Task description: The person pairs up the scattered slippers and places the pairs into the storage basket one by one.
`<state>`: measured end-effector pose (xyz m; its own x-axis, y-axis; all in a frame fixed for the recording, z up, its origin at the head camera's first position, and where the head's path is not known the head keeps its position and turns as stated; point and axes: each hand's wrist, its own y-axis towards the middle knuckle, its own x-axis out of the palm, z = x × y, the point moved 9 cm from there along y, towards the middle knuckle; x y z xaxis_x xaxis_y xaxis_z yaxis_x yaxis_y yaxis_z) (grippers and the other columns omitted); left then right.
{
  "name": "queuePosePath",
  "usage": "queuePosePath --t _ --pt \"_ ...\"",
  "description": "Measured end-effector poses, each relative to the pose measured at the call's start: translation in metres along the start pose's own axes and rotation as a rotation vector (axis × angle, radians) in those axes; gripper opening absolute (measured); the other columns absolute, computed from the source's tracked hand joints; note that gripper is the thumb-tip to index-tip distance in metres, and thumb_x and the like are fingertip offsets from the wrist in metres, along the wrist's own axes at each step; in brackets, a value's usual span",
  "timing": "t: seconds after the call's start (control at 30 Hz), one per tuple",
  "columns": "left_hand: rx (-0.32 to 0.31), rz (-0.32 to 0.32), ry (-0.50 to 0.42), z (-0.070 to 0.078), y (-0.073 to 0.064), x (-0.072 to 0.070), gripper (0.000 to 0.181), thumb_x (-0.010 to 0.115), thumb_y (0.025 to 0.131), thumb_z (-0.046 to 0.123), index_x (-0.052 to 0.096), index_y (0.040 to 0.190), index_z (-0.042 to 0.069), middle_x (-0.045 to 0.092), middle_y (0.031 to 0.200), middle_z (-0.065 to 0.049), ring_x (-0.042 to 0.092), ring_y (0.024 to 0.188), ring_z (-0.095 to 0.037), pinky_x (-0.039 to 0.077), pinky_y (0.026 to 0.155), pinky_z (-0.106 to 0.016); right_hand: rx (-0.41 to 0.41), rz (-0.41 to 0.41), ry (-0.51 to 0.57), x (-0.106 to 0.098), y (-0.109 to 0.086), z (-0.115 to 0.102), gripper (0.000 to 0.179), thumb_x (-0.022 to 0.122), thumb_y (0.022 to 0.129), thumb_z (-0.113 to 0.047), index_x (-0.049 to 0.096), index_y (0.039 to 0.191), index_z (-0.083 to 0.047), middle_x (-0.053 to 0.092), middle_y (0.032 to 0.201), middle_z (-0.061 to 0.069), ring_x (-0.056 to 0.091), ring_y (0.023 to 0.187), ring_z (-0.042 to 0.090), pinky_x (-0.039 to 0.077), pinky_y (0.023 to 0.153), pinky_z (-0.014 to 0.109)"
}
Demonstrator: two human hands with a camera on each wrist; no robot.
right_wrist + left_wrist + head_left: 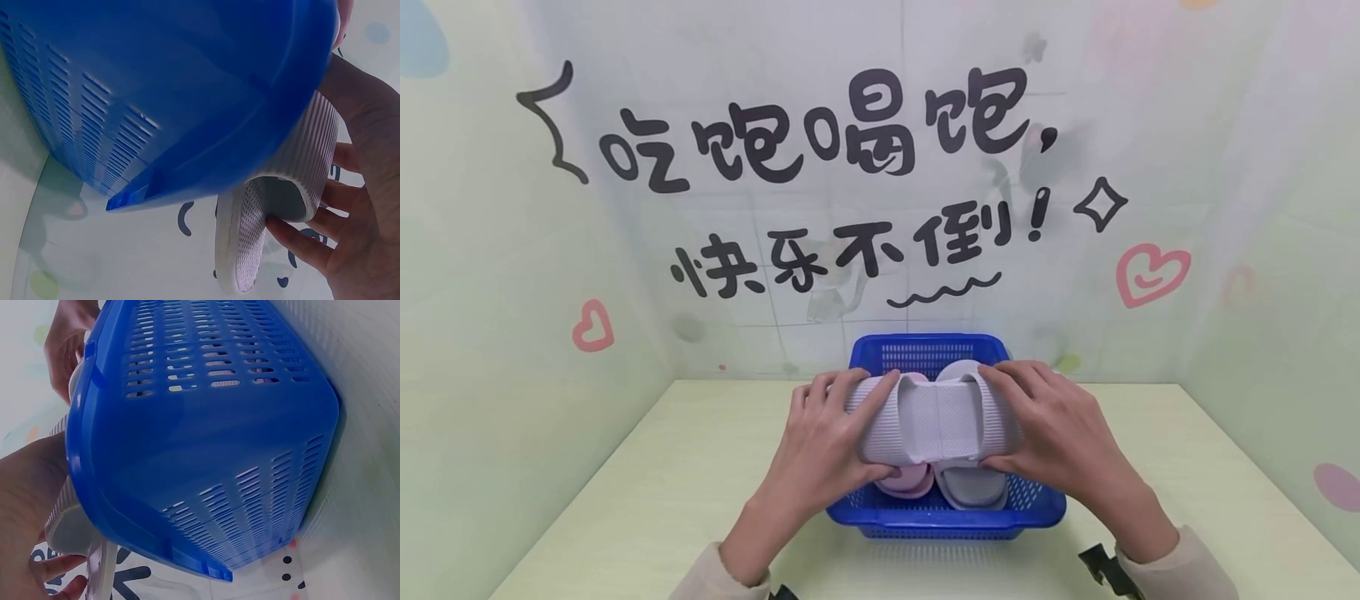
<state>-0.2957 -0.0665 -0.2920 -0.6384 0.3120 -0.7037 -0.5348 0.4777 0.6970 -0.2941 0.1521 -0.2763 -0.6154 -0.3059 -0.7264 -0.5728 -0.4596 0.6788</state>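
A pair of pale grey-white slippers is held side by side over the blue basket, their ribbed straps facing outward. My left hand (827, 442) grips the left slipper (880, 425), fingers over its upper edge and thumb below. On the other side, my right hand (1060, 425) grips the right slipper (997, 421) in the same way. In the right wrist view that slipper (319, 140) shows a ribbed strap and textured footbed. Under them, the blue basket (955, 521) contains a pink slipper (910, 482) and a grey slipper (973, 490), both partly hidden by the held pair.
The basket stands on a pale wood-grain table (715, 483), near the back wall. Light printed sheets (805, 50) with large dark lettering and pink hearts enclose the back and sides. A dark strap piece (1108, 567) hangs by the right sleeve (1183, 571).
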Motion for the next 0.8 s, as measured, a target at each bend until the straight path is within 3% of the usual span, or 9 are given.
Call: queuePosePath --t 0.8 --pt "-0.007 -0.008 -0.024 0.0042 -0.0006 0.0029 0.115 0.095 0.052 0.067 0.051 0.152 0.032 0.057 0.132 -0.008 0.053 0.115 -0.033 0.044 0.081 -0.041 -0.008 -0.012 -0.022 0.0042 0.0005 -0.0063 0.113 0.100 0.044 -0.060 0.060 0.140 -0.015 0.067 0.129 0.010 0.065 0.114 0.031 0.062 0.081 0.048"
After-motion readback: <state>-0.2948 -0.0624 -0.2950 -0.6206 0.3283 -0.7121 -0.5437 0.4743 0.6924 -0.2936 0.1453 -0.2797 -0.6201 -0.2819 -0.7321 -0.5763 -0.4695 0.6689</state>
